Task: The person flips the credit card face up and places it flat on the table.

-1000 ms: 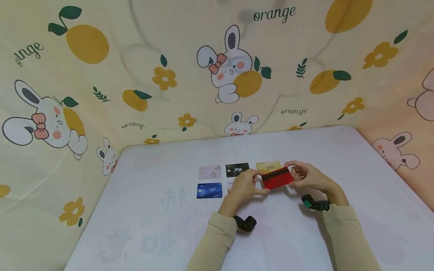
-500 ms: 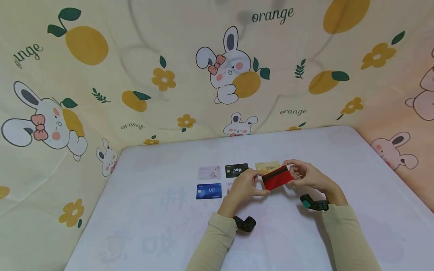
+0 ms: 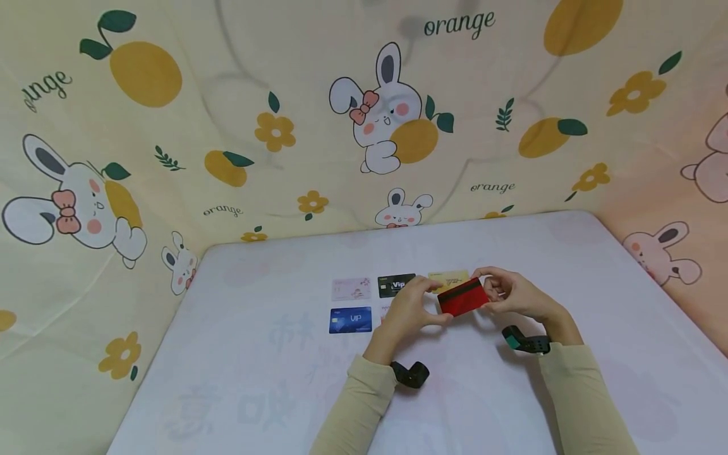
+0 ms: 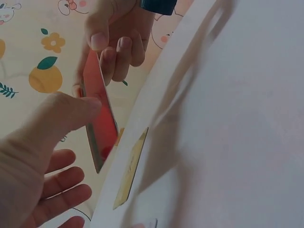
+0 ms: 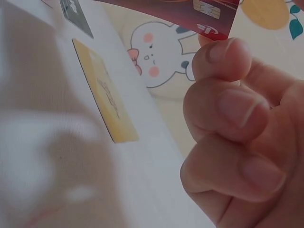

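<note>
A red bank card (image 3: 462, 299) is held tilted above the table, its dark magnetic stripe facing the head camera. My right hand (image 3: 523, 297) pinches its right end between thumb and fingers. The right wrist view catches the chip on the card's other face (image 5: 216, 10), with the remaining right fingers (image 5: 232, 107) curled below. At the card's left end is my left hand (image 3: 405, 315), its thumb overlapping the card in the left wrist view. The other left fingers (image 4: 66, 184) are spread apart from the card. Just behind it lies a gold card (image 3: 446, 278).
On the white table (image 3: 239, 354) lie a pale pink card (image 3: 351, 289), a black VIP card (image 3: 391, 284) and a blue VIP card (image 3: 350, 320). Another pinkish card (image 3: 385, 310) is mostly hidden by the left hand. A printed cloth (image 3: 318, 63) rises behind the table.
My left index finger has lifted slightly off the card's upper left edge, opening a gap. The red card has tilted a little; my right hand stays almost in place, still pinching it.
</note>
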Action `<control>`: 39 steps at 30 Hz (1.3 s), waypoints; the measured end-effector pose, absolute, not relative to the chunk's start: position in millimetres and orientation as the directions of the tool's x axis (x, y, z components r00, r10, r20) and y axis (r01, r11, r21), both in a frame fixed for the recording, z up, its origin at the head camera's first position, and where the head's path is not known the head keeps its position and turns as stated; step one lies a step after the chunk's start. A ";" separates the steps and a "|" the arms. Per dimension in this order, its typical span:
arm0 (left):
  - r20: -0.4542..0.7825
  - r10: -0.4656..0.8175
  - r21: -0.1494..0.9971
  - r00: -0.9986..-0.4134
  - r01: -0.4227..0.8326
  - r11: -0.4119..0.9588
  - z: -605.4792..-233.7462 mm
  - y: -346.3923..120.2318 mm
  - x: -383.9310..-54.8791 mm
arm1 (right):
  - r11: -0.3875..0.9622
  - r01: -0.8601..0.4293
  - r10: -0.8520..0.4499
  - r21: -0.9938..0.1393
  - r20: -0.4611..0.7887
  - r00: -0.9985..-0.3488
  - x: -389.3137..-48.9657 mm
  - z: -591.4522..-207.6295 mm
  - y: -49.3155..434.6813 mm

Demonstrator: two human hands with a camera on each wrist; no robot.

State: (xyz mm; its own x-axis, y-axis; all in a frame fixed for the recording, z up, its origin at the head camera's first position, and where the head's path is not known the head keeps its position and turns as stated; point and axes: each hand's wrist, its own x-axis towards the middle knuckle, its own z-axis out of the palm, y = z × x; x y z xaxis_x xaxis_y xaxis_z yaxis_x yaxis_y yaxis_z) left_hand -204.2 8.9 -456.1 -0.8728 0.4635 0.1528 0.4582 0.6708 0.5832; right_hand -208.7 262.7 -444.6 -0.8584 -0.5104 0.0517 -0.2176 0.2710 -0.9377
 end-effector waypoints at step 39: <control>0.311 0.523 0.685 -0.794 0.569 0.456 -440.3 20.2 -196.3 | 0.319 -0.347 -0.538 -0.882 0.133 -0.833 -209.1 -435.9 240.0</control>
